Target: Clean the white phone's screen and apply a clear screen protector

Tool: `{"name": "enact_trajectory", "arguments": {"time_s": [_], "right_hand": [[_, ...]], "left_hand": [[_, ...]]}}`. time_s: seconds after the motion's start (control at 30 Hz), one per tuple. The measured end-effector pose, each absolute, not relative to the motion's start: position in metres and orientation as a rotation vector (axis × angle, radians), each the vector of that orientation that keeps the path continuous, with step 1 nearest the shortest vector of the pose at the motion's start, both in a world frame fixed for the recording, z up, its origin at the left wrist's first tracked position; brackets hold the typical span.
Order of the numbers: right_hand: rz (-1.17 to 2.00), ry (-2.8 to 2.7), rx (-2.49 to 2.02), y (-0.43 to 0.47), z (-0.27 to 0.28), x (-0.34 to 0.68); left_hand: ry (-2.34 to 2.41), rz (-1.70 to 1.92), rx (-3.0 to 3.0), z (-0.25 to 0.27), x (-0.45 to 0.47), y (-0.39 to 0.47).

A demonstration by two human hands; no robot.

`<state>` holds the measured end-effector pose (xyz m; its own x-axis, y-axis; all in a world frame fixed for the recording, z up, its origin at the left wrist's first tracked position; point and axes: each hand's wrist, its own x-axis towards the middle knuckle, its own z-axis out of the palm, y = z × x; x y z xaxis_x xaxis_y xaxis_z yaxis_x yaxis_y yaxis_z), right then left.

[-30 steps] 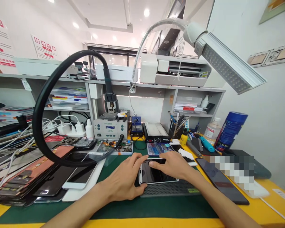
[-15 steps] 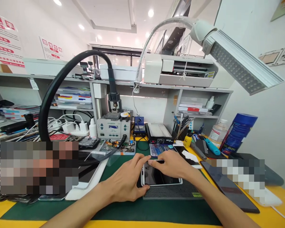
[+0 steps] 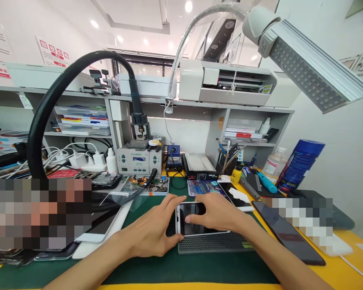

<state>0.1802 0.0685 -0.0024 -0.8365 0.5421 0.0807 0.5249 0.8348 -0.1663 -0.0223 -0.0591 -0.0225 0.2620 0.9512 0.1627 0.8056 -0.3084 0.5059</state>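
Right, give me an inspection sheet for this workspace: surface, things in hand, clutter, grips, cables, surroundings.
Surface: green mat on a yellow tabletop.
Job's things: white-framed phone, screen up, behind or partly over a grey perforated pad.
Clutter: small parts, yellow bottle and dark flat device around the mat; pixelation hides some of the left side.
Grips: left grip at the phone's left end, thumb by the near edge, fingers by the far one; right grip with thumb over the screen, hold unclear.
Cables: white plugs with leads at left; white cable at lower right; thick black hose arching at left.
Surroundings: lamp at upper right; white machine on a grey shelf.
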Motion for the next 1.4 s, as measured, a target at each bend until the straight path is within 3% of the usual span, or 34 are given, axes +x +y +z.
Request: {"name": "enact_trajectory", "arguments": {"time_s": [0.53, 1.4], "right_hand": [[0.260, -2.914, -0.804, 0.062, -0.002, 0.183], [0.053, -2.639, -0.957, 0.040, -0.014, 0.160]], "left_hand": [[1.557, 0.740, 2.334, -0.023, -0.025, -0.061], [1.366, 1.065, 1.906, -0.031, -0.028, -0.057]]}}
